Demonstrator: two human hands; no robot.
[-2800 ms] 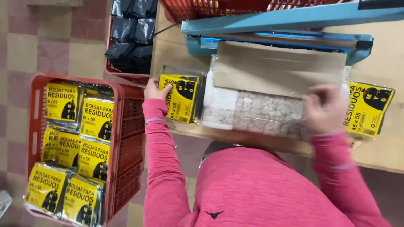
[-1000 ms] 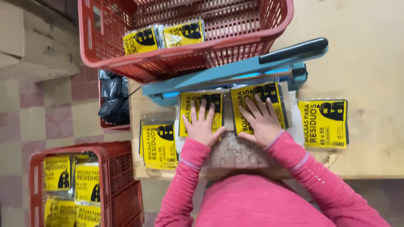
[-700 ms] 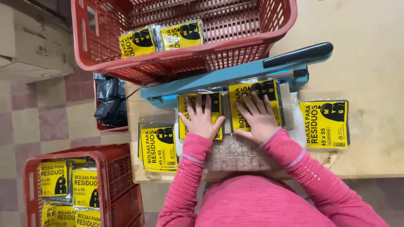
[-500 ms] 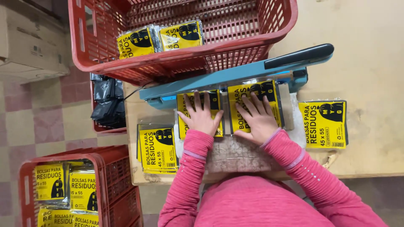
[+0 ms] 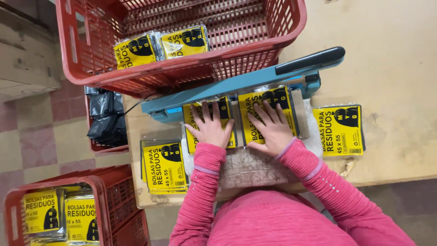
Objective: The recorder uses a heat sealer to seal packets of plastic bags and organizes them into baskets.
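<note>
The left hand (image 5: 210,129) and right hand (image 5: 271,129) are laid flat, fingers spread, each on a yellow packet (image 5: 227,114) (image 5: 278,101), nothing gripped. Just beyond the fingertips, the blue sealer (image 5: 218,91) is met; farther off, a red basket (image 5: 273,43) is seen.

— What does the person wear?
— A pink long-sleeved top; both sleeves are snug, with paler stitched bands near the cuffs.
— Gloves?
— None: the left hand (image 5: 210,130) and right hand (image 5: 272,131) are bare.
</note>
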